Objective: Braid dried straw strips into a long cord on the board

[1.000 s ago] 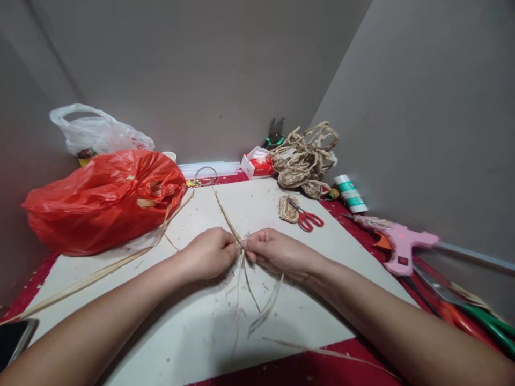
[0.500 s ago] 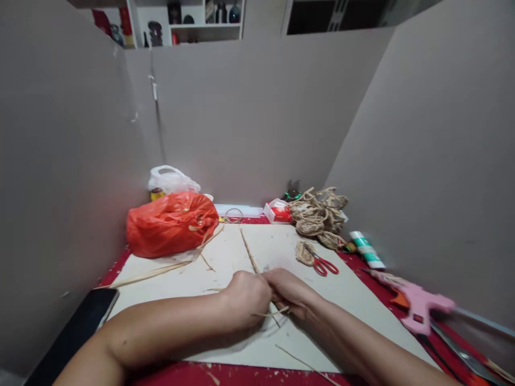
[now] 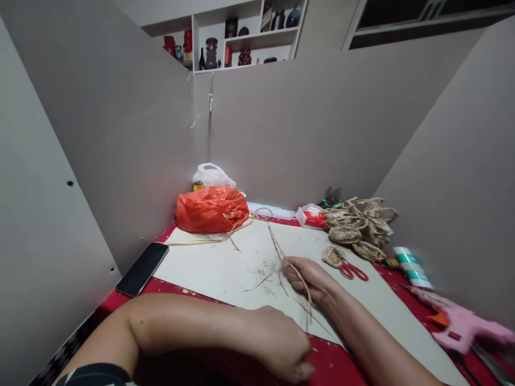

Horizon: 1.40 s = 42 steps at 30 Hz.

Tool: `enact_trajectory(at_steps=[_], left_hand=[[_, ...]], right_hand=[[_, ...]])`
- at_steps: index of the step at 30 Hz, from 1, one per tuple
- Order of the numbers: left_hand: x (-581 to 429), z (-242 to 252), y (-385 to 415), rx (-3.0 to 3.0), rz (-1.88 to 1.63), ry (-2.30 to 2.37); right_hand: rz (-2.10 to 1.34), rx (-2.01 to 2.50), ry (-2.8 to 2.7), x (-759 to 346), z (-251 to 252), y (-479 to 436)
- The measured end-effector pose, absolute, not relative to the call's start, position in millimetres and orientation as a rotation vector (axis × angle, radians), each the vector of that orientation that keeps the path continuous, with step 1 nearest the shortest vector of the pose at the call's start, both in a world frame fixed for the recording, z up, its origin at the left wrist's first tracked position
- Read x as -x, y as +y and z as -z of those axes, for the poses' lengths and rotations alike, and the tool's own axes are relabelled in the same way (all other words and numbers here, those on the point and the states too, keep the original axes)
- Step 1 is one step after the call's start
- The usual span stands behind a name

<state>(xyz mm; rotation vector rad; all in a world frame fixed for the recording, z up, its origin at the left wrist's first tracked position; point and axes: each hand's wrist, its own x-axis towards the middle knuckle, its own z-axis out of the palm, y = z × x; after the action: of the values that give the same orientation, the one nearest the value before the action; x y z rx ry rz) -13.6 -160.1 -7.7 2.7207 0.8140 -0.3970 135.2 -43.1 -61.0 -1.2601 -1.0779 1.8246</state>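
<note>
The right hand [image 3: 308,279] holds a thin braid [image 3: 276,241] of dry grass. Its thumb and fingers pinch tight near the end of it. The braid lies out in front of the hand, over the white board [image 3: 225,268], and points to the back. Loose strands [image 3: 304,284] come out by the fingers. One bends over the right hand and hangs down, and another sticks out to the left.

The left hand [image 3: 285,343] is lower down, near the front edge of the board, apart from the braid. Its fingers curl down and are partly hidden, so I cannot tell if they hold something.

The board lies on a red counter [image 3: 332,356]. On its right side, red scissors [image 3: 354,272] rest with their blades on a small rope coil [image 3: 331,257]. Behind them is a big rope pile [image 3: 358,225], just beside a tissue box [image 3: 313,217]. At the back left sits a red bag [image 3: 212,210], with a white bag [image 3: 213,174] behind it. A black phone [image 3: 142,268] lies at the left, and a pink glue gun [image 3: 462,324] lies far to the right.
</note>
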Motion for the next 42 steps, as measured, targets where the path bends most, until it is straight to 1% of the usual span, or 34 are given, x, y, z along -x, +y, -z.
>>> enact_trajectory(at_steps=[3, 6, 10, 12, 15, 20, 27, 34, 38, 40, 42], left_hand=[[30.2, 13.4, -164.3, -2.673, 0.004, 0.993], [46.2, 26.7, -137.5, -2.471, -0.406, 1.155], [45.6, 34.9, -77.9, -1.879, -0.815, 1.315], [33.7, 33.9, -52.4, -1.502, -0.934, 1.293], [10.1, 32.6, -29.5, -1.368, -0.841, 1.24], [-11.7, 42.6, -20.2, -1.329, -0.69, 1.167], [-3.2, 47.3, -13.7, -1.333, -0.612, 1.081], [4.0, 45.8, -10.6, -1.36, -0.543, 1.013], [8.8, 47.0, -6.9, -1.391, -0.505, 0.976], [11.1, 46.4, -4.4, -1.37, -0.455, 0.95], [13.2, 46.0, -2.2, -1.329, -0.416, 0.923]], right_hand=[[-1.884, 1.195, -1.071, -139.1, 57.8, -43.8], [-1.921, 1.146, -1.056, -142.8, 55.8, -43.3], [-1.949, 1.084, -1.042, -146.8, 56.1, -39.2], [-1.959, 1.054, -1.046, -147.7, 56.9, -36.9], [-1.96, 1.011, -1.059, -147.8, 57.9, -34.9], [-1.963, 0.953, -1.075, -147.8, 59.9, -33.4], [-1.98, 0.947, -1.092, -151.0, 63.2, -30.5], [-1.913, 1.011, -1.163, -151.6, 62.9, -33.3], [-1.742, 1.154, -1.34, -151.7, 63.6, -36.7], [-1.578, 1.255, -1.472, -151.1, 63.5, -38.5], [-1.335, 1.328, -1.653, -149.5, 63.0, -40.4]])
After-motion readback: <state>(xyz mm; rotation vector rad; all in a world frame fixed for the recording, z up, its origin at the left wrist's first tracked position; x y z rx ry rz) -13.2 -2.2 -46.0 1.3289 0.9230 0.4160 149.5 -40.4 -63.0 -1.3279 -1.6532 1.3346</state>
